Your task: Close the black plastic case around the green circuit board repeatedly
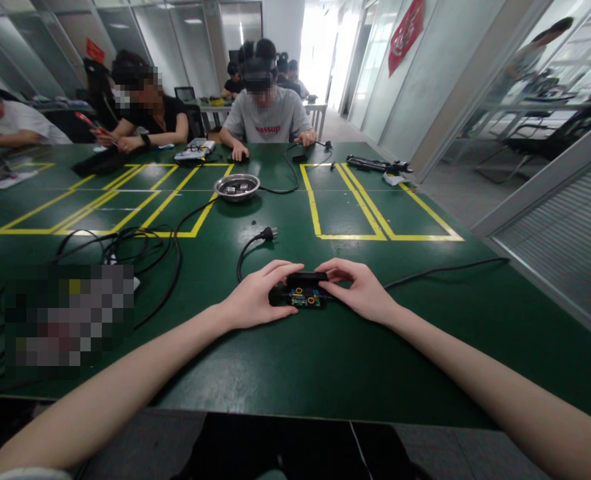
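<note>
Between my hands on the green table lies a power adapter with its black casing opened, showing a circuit board [306, 299] with two ring-shaped coils. A black cover half [305, 279] is tilted up along the board's far side. My left hand [252, 297] curls around the left end, fingers at the cover and thumb at the near edge of the board. My right hand [362, 290] pinches the right end of the cover between thumb and fingers. One black cable [450, 267] runs off to the right, and a plug [266, 234] lies beyond my left hand.
A metal bowl [236, 188] holds small metallic parts. Tangled black cables [125, 243] and a blurred-out item [75, 317] lie at the left. Yellow tape [350, 237] marks rectangles on the table [215, 380]. Across it, a person [268, 110] works; other people sit at the left.
</note>
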A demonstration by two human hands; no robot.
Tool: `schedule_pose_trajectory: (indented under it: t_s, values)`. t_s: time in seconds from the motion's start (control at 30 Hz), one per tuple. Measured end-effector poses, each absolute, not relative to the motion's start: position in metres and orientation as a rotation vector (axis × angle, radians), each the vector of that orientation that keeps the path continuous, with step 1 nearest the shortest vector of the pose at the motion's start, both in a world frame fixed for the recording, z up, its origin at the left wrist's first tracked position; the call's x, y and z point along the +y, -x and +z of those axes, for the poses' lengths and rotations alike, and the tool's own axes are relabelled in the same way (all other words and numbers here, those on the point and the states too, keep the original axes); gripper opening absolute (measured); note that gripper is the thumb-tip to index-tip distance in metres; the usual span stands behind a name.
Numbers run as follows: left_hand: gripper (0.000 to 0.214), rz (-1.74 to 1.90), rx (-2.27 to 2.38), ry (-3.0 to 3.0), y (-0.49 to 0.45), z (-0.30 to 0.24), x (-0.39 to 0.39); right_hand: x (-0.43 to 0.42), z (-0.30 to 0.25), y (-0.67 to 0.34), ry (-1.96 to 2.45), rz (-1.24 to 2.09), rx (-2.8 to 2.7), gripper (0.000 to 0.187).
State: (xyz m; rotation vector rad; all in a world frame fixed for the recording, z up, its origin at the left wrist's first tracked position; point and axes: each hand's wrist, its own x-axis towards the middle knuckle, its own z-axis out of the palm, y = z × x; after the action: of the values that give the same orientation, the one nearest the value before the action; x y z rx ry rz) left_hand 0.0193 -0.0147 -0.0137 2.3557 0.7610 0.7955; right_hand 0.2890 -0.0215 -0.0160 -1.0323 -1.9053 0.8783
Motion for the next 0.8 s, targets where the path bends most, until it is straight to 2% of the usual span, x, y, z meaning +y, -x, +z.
schedule_pose_trajectory:
  t_s: [0.4, 0.53, 0.67, 0.8]
  values:
    - [0.066, 0.828, 0.72, -2.377, -0.019, -0.012, -0.015, -0.026, -0.009, -0.29, 0.781, 0.851, -2.027, 0.01]
    - [0.051, 0.813, 0.71, -2.382, -0.02, -0.011, -0.016, -0.026, -0.006, -0.294, 0.734, 0.812, -2.116, 0.009]
    - [0.034, 0.809, 0.675, -2.392, -0.02, -0.011, -0.015, -0.027, -0.004, -0.296, 0.687, 0.752, -2.211, 0.015]
    - [0.032, 0.758, 0.731, -2.433, -0.019, -0.012, -0.015, -0.027, -0.006, -0.297, 0.69, 0.726, -2.292, 0.017]
